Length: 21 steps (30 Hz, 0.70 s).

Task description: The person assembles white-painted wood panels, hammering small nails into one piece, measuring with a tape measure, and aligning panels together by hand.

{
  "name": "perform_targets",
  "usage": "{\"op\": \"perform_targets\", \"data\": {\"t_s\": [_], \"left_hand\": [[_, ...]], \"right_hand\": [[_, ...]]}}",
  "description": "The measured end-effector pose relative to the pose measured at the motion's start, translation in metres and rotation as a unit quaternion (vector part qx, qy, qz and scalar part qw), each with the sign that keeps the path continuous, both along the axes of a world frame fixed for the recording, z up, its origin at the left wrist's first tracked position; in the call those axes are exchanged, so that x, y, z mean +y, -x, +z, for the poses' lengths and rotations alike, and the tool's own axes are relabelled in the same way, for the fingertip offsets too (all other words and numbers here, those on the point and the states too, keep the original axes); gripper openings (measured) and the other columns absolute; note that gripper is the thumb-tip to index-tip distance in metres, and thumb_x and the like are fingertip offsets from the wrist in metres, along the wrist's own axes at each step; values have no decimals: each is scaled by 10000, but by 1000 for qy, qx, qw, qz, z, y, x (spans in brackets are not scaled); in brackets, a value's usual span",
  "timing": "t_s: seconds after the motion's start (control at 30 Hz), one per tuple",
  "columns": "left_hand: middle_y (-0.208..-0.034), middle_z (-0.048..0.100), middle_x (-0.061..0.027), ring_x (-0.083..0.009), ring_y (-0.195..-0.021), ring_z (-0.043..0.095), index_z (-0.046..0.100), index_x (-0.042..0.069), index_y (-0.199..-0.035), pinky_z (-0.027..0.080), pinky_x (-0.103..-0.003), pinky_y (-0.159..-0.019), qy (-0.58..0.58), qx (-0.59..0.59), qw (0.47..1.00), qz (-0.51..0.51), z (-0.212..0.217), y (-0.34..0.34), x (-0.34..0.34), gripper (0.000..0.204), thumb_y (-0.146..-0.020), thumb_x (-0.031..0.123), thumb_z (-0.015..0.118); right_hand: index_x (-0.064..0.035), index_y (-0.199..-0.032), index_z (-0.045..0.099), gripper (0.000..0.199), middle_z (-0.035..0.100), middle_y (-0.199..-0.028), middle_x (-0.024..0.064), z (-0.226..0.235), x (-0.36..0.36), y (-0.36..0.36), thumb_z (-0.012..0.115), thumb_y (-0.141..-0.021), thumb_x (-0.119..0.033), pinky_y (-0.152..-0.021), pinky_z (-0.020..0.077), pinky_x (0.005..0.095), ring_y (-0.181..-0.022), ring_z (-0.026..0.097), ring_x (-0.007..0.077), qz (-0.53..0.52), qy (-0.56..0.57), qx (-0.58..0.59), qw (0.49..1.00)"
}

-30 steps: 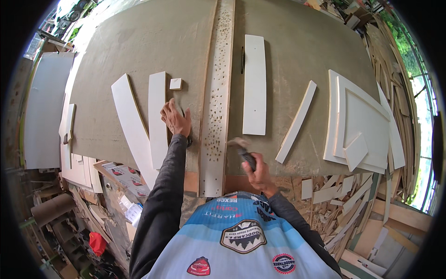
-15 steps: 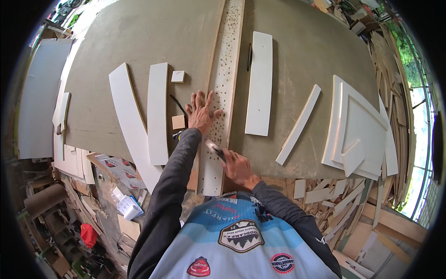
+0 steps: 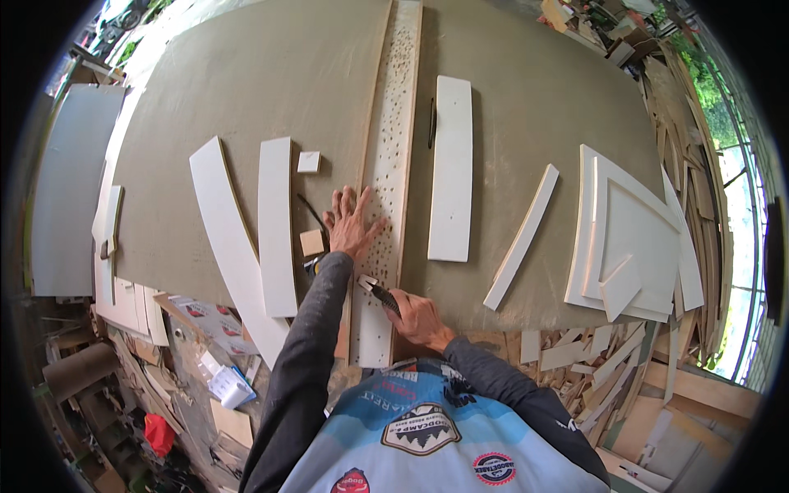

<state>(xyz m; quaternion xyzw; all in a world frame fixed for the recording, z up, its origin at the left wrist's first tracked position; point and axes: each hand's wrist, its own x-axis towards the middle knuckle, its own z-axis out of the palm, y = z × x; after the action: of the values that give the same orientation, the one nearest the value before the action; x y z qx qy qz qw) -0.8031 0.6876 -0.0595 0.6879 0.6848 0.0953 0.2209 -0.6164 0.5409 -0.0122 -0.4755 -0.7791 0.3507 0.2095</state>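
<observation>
A long white board strip (image 3: pixel 386 156), covered in many small dark spots, runs away from me across the olive-grey table (image 3: pixel 526 107). My left hand (image 3: pixel 353 228) lies flat with fingers spread over the strip's left edge, holding nothing. Nearer to me, my right hand (image 3: pixel 421 319) is closed round the ridged black handle of a short tool (image 3: pixel 383 296). Its pale, flat, metal-looking head is over the strip, just below my left hand; whether it touches the board I cannot tell.
White panels (image 3: pixel 277 222) lie left of my arm, near a small wood block (image 3: pixel 311 242) and a white square (image 3: pixel 309 162). A white board (image 3: pixel 452 172), a narrow strip (image 3: pixel 523 238) and stacked pieces (image 3: pixel 633 238) lie on the right. Wood offcuts (image 3: pixel 592 361) fill the floor beyond the table.
The view has shifted, so the table's things sit lower in the picture. The tool's head, blurred before, is now sharper and has moved slightly toward the strip's left edge.
</observation>
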Motion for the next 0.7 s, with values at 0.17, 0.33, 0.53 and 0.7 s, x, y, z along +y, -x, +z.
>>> {"op": "perform_targets", "data": {"t_s": [0.17, 0.33, 0.53, 0.7], "left_hand": [[-1528, 272, -154, -356, -1472, 131, 410, 236, -1442, 143, -589, -1100, -43, -5, 996, 78, -2, -13, 12, 722, -841, 557, 649], [-1488, 280, -181, -382, -1450, 159, 456, 212, -1401, 151, -576, -1084, -86, -46, 994, 55, -9, -10, 14, 667, -869, 583, 613], [-1461, 303, -176, -386, -1439, 179, 479, 211, -1400, 148, -536, -1116, -103, -42, 991, 77, -7, -13, 13, 665, -862, 567, 640], [-1474, 297, -170, -371, -1445, 180, 454, 243, -1420, 122, -545, -1117, -79, -11, 993, 92, 4, -10, 12, 665, -867, 565, 636]], "right_hand": [[-19, -961, 599, 270, 659, -820, 187, 11, 47, -7, 592, -946, -288, -653, 520, 420, -760, 668, 360, -150, -32, 46, 987], [-7, -926, 626, 365, 679, -771, 138, 11, 121, -39, 626, -938, -373, -636, 507, 360, -689, 656, 269, -89, 142, 105, 980], [-1, -835, 629, 319, 582, -647, 15, 20, 165, -41, 654, -908, -311, -522, 409, 275, -550, 505, 96, -135, 311, 285, 897], [-24, -821, 490, 354, 581, -611, 84, 23, 263, 20, 586, -957, -336, -489, 461, 347, -531, 597, 165, -286, 79, 231, 927]]}}
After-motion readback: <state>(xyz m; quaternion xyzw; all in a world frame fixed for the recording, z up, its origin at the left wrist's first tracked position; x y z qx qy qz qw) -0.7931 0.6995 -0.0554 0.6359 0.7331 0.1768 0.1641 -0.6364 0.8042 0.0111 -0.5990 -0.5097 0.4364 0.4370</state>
